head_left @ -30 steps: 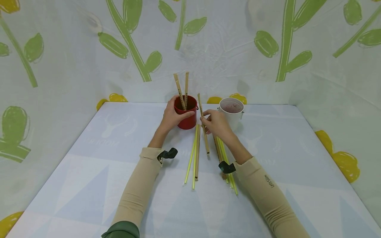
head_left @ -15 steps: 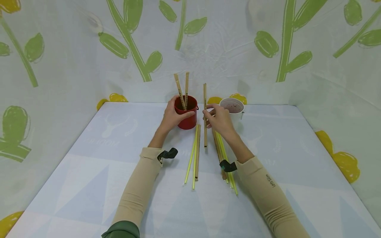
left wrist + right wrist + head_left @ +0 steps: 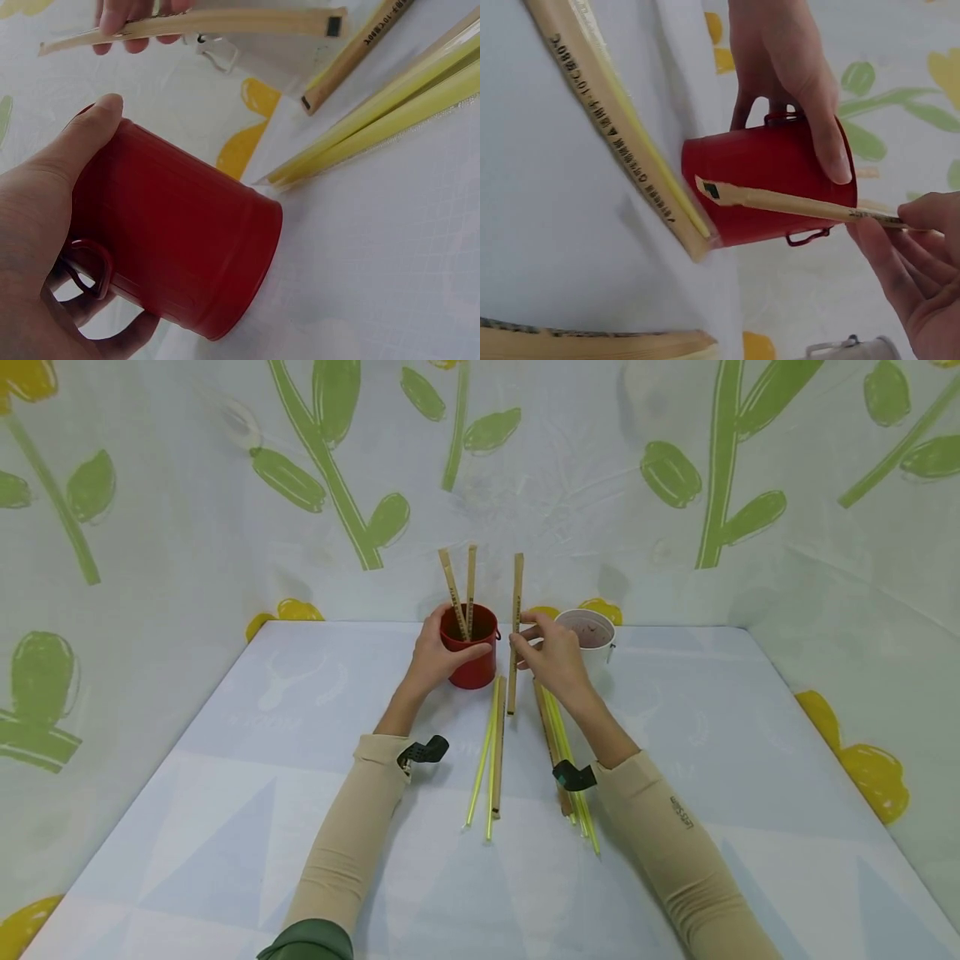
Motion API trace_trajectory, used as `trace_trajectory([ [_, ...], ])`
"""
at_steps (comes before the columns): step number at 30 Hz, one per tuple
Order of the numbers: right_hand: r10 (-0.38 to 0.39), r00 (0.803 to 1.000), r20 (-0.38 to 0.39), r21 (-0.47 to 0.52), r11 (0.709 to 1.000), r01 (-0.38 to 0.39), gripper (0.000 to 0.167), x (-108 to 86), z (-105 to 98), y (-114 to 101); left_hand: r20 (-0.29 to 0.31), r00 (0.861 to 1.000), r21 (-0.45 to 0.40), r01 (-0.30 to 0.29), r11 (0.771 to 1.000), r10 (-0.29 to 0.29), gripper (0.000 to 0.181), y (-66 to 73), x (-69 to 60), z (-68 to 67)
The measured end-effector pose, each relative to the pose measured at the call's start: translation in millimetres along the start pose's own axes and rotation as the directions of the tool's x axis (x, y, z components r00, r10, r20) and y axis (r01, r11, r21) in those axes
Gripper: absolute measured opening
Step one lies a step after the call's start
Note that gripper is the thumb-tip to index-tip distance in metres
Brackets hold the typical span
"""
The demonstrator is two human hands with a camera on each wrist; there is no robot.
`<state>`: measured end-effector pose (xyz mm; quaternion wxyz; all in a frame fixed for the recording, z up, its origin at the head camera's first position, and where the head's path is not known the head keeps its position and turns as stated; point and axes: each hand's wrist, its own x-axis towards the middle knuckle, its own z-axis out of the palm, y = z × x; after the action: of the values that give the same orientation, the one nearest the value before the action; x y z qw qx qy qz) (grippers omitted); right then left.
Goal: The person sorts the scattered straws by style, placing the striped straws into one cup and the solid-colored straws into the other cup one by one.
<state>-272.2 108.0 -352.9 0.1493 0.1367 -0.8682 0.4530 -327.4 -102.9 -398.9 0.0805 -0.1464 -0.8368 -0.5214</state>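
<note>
My left hand [image 3: 435,653] grips the side of a small red bucket [image 3: 474,672], thumb across the front near the rim. Inside it lean two paper-wrapped straws [image 3: 452,585]. My right hand [image 3: 555,656] pinches another paper-wrapped straw [image 3: 517,585] around its middle, nearly upright, just right of the bucket. That straw's lower end hangs above the table; in the right wrist view the straw [image 3: 795,202] passes in front of the red bucket [image 3: 742,165]. Seen from the left wrist, the bucket [image 3: 180,232] shows one wire handle loop, and the left fingers are partly hidden behind it.
A white bucket [image 3: 600,653] stands behind my right hand. Below the red bucket lie a paper-wrapped straw [image 3: 499,752] and two yellow straws [image 3: 480,768]. More yellow straws [image 3: 583,814] and paper-wrapped ones [image 3: 547,727] lie partly under my right wrist.
My right hand has raised the paper-wrapped straw and turned it from a slant to nearly upright, moving it slightly away from me. The left hand and red bucket keep their place.
</note>
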Motion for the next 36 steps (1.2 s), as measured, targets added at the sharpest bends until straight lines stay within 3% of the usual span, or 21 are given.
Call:
trace_trajectory([
  [7, -0.095, 0.986, -0.140, 0.087, 0.990, 0.108, 0.032, 21.9, -4.0, -20.4, 0.003, 1.000, -0.013, 0.008, 1.000, -0.008, 0.091, 0.3, -1.1, -0.3],
  [12, -0.158, 0.969, -0.192, 0.089, 0.980, 0.178, 0.030, 39.2, -10.3, -42.6, 0.003, 1.000, -0.001, 0.013, 1.000, -0.013, 0.089, 0.3, 0.3, 0.3],
  [25, -0.180, 0.955, -0.235, 0.116, 0.970, 0.211, 0.025, 53.4, -10.1, -62.0, 0.001, 1.000, -0.009, 0.016, 1.000, -0.016, 0.091, -0.9, 1.1, 0.0],
  [30, -0.172, 0.962, -0.214, 0.130, 0.971, 0.202, 0.026, 55.4, -3.9, -61.1, -0.002, 1.000, -0.005, 0.019, 1.000, -0.019, 0.090, -1.7, 1.7, 0.7],
  [36, -0.132, 0.980, -0.147, 0.062, 0.988, 0.143, 0.027, 52.8, 12.5, -44.7, -0.006, 1.000, -0.017, 0.000, 1.000, 0.000, 0.088, -1.7, 1.6, 1.7],
])
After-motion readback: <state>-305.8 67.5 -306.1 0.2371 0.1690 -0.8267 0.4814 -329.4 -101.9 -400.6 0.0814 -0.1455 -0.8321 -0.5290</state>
